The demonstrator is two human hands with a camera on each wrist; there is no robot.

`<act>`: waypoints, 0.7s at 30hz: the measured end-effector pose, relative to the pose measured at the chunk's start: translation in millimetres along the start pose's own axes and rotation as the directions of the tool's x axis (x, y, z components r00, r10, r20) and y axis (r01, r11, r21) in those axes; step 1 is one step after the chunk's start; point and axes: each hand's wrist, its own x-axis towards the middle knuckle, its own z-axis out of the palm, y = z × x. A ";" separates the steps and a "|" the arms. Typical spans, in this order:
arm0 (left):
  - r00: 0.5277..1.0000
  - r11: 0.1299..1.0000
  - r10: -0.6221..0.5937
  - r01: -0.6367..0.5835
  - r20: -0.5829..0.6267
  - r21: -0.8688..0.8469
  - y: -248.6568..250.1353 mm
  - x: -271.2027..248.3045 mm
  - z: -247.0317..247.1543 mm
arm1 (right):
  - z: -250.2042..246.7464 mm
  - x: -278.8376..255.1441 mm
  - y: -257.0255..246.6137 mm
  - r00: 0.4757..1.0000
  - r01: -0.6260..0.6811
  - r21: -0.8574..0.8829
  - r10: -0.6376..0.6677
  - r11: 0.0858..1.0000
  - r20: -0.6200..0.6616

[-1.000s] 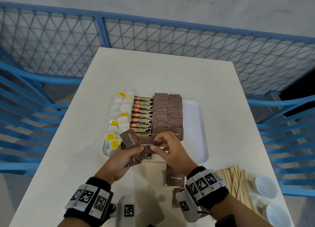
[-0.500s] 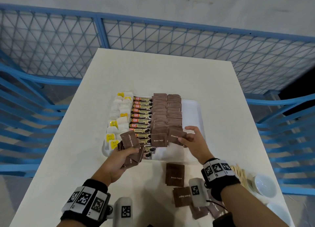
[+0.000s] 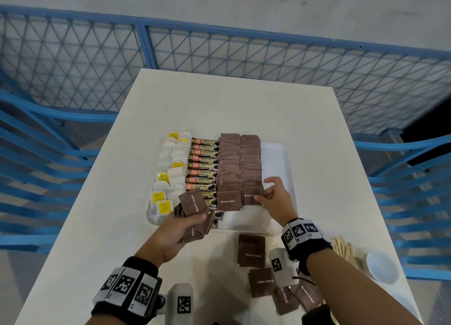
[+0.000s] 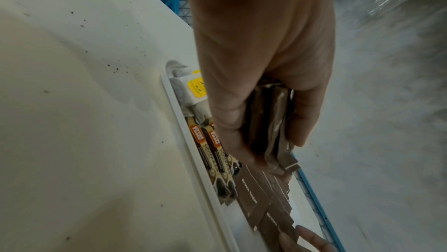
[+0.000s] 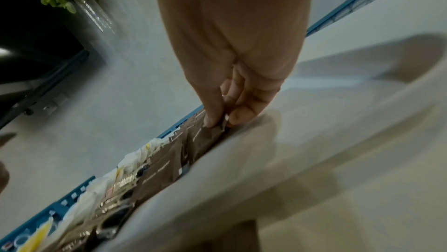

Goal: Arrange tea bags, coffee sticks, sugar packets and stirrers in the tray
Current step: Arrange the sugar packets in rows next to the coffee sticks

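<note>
A white tray (image 3: 280, 158) holds white tea bags (image 3: 174, 175) with yellow tags at the left, coffee sticks (image 3: 202, 164) in the middle and two rows of brown sugar packets (image 3: 239, 161). My left hand (image 3: 180, 224) grips a fanned bunch of brown sugar packets (image 3: 194, 203) over the tray's near left corner; the left wrist view shows that bunch (image 4: 271, 122) between thumb and fingers. My right hand (image 3: 271, 197) pinches the nearest packet (image 3: 250, 197) of the right row, lying in the tray; the right wrist view shows thumb and finger on its edge (image 5: 210, 133).
Loose brown sugar packets (image 3: 251, 250) lie on the white table (image 3: 244, 109) near my right forearm. Wooden stirrers (image 3: 344, 247) and a small white bowl (image 3: 379, 266) sit at the near right. A blue mesh fence (image 3: 219, 51) surrounds the table.
My right hand took a packet from the left hand's bunch, carried it right, and laid it at the near end of the right sugar row. The left hand stayed in place.
</note>
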 end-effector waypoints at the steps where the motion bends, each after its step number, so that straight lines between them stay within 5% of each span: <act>1: 1.000 1.000 0.000 0.000 0.003 -0.011 0.6 0.1 0.5 | 0.9 0.3 -0.1 1.000 0.001 -0.014 -0.002 1.000 -0.006; 6: 1.000 1.000 0.000 0.000 -0.006 -0.023 2.9 2.3 2.4 | 2.7 -1.7 -3.4 0.998 0.016 -0.145 -0.023 0.989 -0.050; 11: 1.000 1.000 0.001 -0.001 0.003 -0.016 3.5 2.6 6.6 | 14.2 -17.2 -18.1 0.958 0.228 -0.266 -0.265 0.936 -0.111; 15: 1.000 1.000 -0.012 0.011 0.017 0.028 3.2 2.6 10.4 | 30.2 -41.0 -51.8 0.928 0.369 -0.140 -0.355 0.919 0.115; 18: 1.000 0.996 -0.014 0.012 0.026 0.091 4.7 1.6 14.0 | 41.0 -52.7 -67.7 0.894 0.341 -0.001 -0.323 0.940 0.310; 21: 0.999 0.984 -0.019 0.013 0.033 0.177 6.1 -0.3 14.6 | 44.5 -54.6 -73.8 0.860 0.357 0.075 -0.359 0.931 0.362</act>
